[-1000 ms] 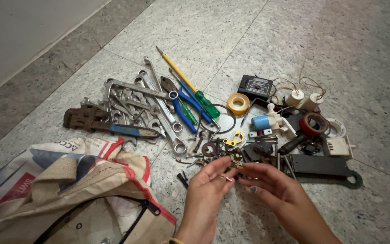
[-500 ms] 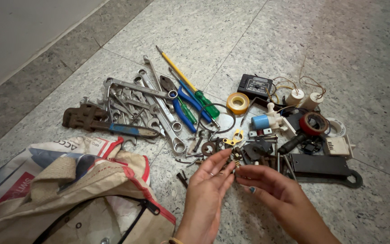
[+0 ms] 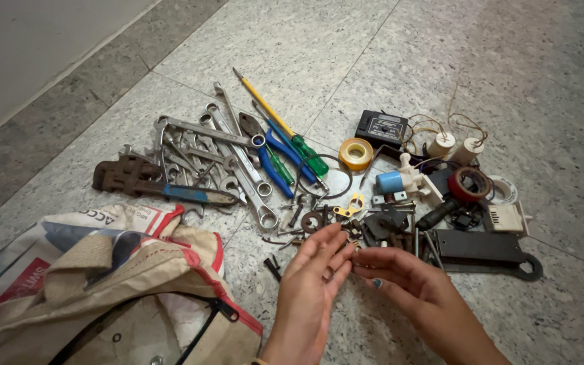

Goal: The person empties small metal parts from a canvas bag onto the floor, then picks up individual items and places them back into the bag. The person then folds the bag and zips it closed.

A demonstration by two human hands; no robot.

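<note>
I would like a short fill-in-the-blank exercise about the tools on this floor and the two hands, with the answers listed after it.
1. The roll of tape beside the black box is ____ in colour.
2. The long screwdriver has a yellow shaft and a ____ handle.
3. The rusty pipe wrench lies on the floor, just above the cloth ____.
4. The left hand and right hand meet over small ____ parts.

Missing words: yellow; green; bag; metal
</note>
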